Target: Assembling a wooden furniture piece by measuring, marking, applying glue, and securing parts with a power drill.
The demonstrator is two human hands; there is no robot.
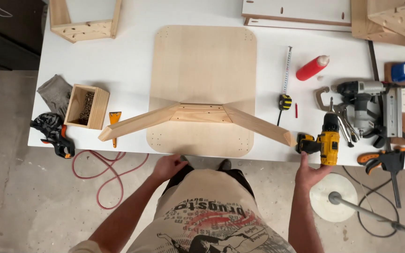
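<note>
While our left hand [168,167] is resting loosely curled and empty at the table [132,70] edge, we are seeing the angled brace [195,117] already lying across the panel [202,65]. Whether it is screwed down, we cannot tell. Our right hand [311,174] is cupping open under the yellow drill [323,140], touching but not gripping it.

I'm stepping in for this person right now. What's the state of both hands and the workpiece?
Left hand: empty, resting at the table edge near the rounded plywood panel.
Right hand: open, touching the base of the yellow cordless drill, not gripping it.
Done: angled wooden brace lies across the panel.
Left: whether it is screwed down cannot be told; the panel's corner holes look empty. Box of screws sits to the left.
</note>
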